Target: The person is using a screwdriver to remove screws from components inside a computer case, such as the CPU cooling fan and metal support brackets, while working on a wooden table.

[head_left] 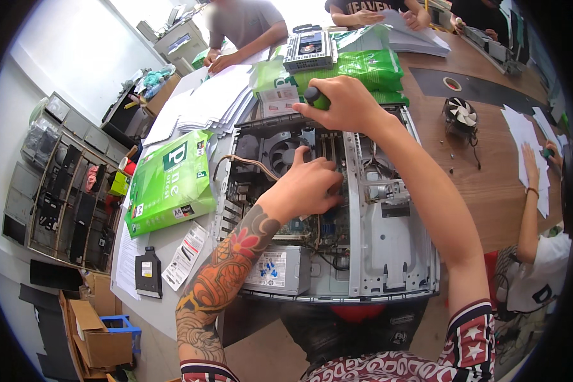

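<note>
An opened desktop computer case [398, 261] lies flat in front of me, its fan [283, 155], circuit board and power supply [277, 270] exposed. My left hand [307, 183] reaches down over the circuit board. One finger is stretched near the fan; the others curl downward, fingertips hidden, as if closed on something I cannot make out. Above the far edge of the case, my right hand [350, 105] is closed around a screwdriver [316, 98] with a green and black handle; its shaft cannot be made out. Several small blue pieces [270, 270] sit on the power supply.
A green paper pack [169, 181] and a black drive-like part [148, 272] lie left of the case. Beyond it are paper stacks [213, 102] and a metal drive unit [309, 49]. A loose cooling fan [459, 116] stands right. Other people's hands [530, 167] work around the table.
</note>
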The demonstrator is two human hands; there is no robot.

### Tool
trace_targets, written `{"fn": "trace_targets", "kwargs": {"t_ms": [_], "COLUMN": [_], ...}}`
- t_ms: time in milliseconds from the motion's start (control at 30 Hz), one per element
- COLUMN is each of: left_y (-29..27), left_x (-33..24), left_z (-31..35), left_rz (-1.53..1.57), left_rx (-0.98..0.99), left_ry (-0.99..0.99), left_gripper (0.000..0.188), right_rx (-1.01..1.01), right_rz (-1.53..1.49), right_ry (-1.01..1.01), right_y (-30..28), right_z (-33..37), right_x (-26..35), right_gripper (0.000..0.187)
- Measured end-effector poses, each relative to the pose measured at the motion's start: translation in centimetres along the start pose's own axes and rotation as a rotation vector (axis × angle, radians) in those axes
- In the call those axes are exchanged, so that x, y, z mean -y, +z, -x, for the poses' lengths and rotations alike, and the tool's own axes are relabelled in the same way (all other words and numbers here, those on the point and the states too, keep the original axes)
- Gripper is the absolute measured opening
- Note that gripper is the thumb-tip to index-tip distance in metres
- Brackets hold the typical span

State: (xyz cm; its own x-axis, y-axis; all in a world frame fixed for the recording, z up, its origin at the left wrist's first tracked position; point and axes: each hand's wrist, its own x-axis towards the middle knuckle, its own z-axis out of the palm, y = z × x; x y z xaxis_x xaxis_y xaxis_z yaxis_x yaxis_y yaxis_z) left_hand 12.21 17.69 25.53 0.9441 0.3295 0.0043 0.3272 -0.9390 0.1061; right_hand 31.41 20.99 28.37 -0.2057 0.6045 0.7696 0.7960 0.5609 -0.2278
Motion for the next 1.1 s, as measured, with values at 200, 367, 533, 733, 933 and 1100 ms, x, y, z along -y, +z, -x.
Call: {"fn": "trace_targets", "kwargs": {"t_ms": [200, 367, 533, 733, 933, 1100], "left_y": [0.3, 0.3, 0.4, 0.9, -0.1, 0.5], "left_x": [0.1, 0.1, 0.3, 0.3, 0.0, 0.4], "left_z": [-0.1, -0.3, -0.4, -0.5, -0.1, 0.1], "left_rz": [-0.003, -0.022, -0.044, -0.031, -0.026, -0.018], "left_rx": [-0.019, -0.007, 0.013, 0.023, -0.021, -0.021], "left_ry": [0.002, 0.005, -0.013, -0.020, 0.017, 0.033], "left_gripper": [0.017, 0.017, 0.018, 0.019, 0.021, 0.028], "right_rx": [-0.003, 0.007, 0.063, 0.093, 0.025, 0.032], "right_rz": [-0.025, 0.004, -0.011, -0.014, -0.017, -0.019], "right_ry": [0.003, 0.000, 0.045, 0.063, 0.031, 0.036], "right_y": [0.1, 0.0, -0.3, -0.1, -0.5, -0.4], "right_z": [-0.1, 0.0, -0.2, 0.1, -0.3, 0.0], "right_x": [-0.1, -0.3, 0.2, 0.3, 0.5, 0.5], "right_gripper": [0.044, 0.045, 0.047, 0.050, 0.044, 0.044]}}
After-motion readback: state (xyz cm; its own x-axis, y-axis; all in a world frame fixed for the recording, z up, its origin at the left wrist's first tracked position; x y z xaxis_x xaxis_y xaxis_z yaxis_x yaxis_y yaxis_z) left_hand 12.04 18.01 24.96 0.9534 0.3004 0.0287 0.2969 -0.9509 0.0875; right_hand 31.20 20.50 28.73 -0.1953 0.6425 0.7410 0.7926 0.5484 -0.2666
